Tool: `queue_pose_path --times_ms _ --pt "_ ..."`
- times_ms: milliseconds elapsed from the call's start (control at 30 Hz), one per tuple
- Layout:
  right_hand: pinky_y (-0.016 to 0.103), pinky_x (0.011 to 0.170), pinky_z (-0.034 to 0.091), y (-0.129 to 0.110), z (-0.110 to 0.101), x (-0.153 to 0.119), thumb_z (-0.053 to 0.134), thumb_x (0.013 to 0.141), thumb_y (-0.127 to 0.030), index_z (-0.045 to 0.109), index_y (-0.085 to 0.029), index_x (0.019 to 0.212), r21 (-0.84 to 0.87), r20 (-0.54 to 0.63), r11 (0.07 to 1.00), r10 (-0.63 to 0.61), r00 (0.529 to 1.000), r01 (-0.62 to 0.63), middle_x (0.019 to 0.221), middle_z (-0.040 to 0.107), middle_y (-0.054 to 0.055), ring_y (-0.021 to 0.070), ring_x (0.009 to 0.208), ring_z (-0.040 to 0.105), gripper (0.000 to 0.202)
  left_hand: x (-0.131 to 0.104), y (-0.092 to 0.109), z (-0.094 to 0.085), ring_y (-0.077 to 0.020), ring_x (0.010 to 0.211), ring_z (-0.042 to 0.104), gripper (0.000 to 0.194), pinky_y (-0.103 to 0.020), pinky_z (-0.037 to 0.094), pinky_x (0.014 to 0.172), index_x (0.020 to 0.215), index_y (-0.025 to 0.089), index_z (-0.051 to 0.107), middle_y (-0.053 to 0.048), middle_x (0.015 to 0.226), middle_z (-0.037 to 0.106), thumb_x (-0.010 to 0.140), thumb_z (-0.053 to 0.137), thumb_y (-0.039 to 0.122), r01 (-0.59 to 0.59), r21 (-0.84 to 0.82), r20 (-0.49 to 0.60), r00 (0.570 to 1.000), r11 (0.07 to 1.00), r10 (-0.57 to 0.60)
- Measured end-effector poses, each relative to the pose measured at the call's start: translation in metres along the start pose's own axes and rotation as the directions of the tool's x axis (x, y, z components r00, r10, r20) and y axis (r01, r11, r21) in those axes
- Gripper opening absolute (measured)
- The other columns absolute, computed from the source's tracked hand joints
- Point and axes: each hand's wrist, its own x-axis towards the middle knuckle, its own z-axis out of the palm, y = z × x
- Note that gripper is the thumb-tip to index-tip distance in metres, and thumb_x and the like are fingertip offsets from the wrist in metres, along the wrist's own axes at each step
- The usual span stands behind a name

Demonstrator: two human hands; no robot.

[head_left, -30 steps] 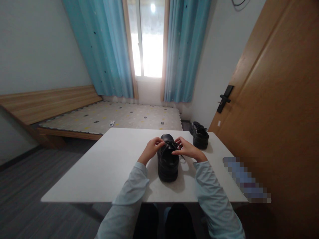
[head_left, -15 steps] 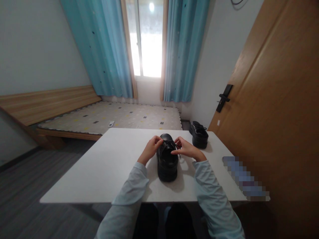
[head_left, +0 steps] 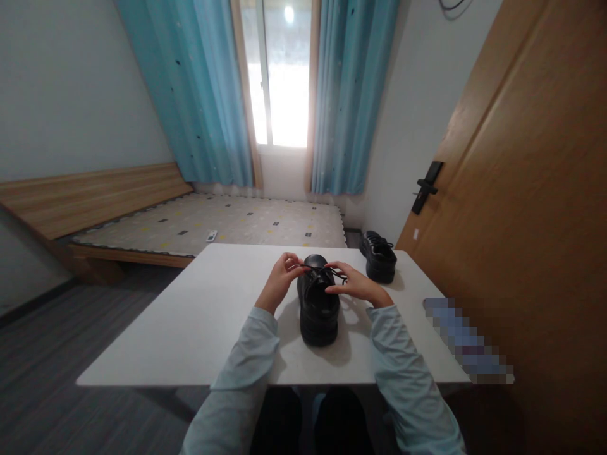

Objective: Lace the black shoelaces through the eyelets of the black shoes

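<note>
A black shoe (head_left: 319, 316) stands upright on the white table (head_left: 213, 316), its heel toward me and its toe pointing away. At its left side, my left hand (head_left: 284, 278) pinches a black shoelace (head_left: 310, 268), which is stretched from the laced front of the shoe to my fingertips. My right hand (head_left: 353, 281) is at the right of the shoe opening, with lace between its fingers and a loose end hanging beside them.
A second black shoe (head_left: 380, 258) stands at the table's back right corner. A blurred blue item (head_left: 465, 341) lies along the right edge. Behind the table is a bed (head_left: 237, 221); a wooden door (head_left: 521, 189) is at the right.
My left hand has moved a little left and away from the shoe, drawing the lace out with it. My right hand has hardly moved.
</note>
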Motion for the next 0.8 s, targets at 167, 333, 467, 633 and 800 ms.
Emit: queue_pose_path --times_ms 167,333,467,633,800 --pt "0.045 0.104 0.037 0.0007 -0.0004 0.0013 0.075 0.065 -0.044 0.051 -0.021 0.119 -0.004 0.020 1.000 -0.020 1.000 0.020 0.126 0.052 0.010 0.0253 0.118 0.050 0.063 0.0011 -0.0013 -0.0005 -0.0117 0.071 0.063 0.024 -0.031 0.051 0.074 0.079 0.017 0.046 0.003 0.079 0.056 0.066 0.066 0.023 0.003 -0.071 -0.109 0.994 0.997 -0.011" --pt "0.045 0.106 0.035 -0.0009 -0.0001 0.0008 0.075 0.066 -0.042 0.051 -0.021 0.118 0.019 0.029 0.999 -0.042 0.999 0.042 0.124 0.054 0.008 0.0238 0.118 0.051 0.061 -0.0003 0.0000 0.0012 -0.0113 0.070 0.062 0.024 -0.030 0.052 0.071 0.073 0.017 0.043 0.005 0.076 0.051 0.065 0.065 0.024 0.038 -0.090 -0.084 0.995 0.995 -0.046" --pt "0.045 0.106 0.035 -0.0011 0.0008 0.0010 0.075 0.067 -0.040 0.051 -0.022 0.117 0.050 0.031 0.998 -0.041 0.999 0.039 0.124 0.054 0.008 0.0229 0.118 0.051 0.059 -0.0003 0.0010 -0.0002 -0.0082 0.063 0.054 0.025 -0.022 0.046 0.061 0.077 0.017 0.048 0.004 0.074 0.052 0.063 0.068 0.024 0.005 0.092 -0.019 1.000 0.996 -0.003" --pt "0.043 0.104 0.037 -0.0018 0.0019 0.0029 0.075 0.066 -0.041 0.050 -0.022 0.117 0.069 0.031 0.997 -0.042 0.999 0.040 0.125 0.053 0.008 0.0226 0.118 0.050 0.060 0.0013 0.0058 -0.0048 -0.0099 0.064 0.051 0.023 -0.023 0.044 0.060 0.078 0.017 0.060 -0.001 0.082 0.058 0.062 0.073 0.028 -0.094 0.441 0.046 0.996 0.893 0.083" --pt "0.043 0.104 0.037 -0.0049 0.0019 0.0034 0.075 0.066 -0.041 0.050 -0.022 0.117 0.081 0.040 0.996 -0.050 0.998 0.046 0.124 0.054 0.008 0.0225 0.118 0.051 0.059 0.0010 0.0083 -0.0080 -0.0163 0.079 0.058 0.018 -0.028 0.047 0.069 0.081 0.020 0.068 -0.005 0.089 0.060 0.066 0.071 0.029 -0.161 0.596 0.068 0.986 0.787 0.151"
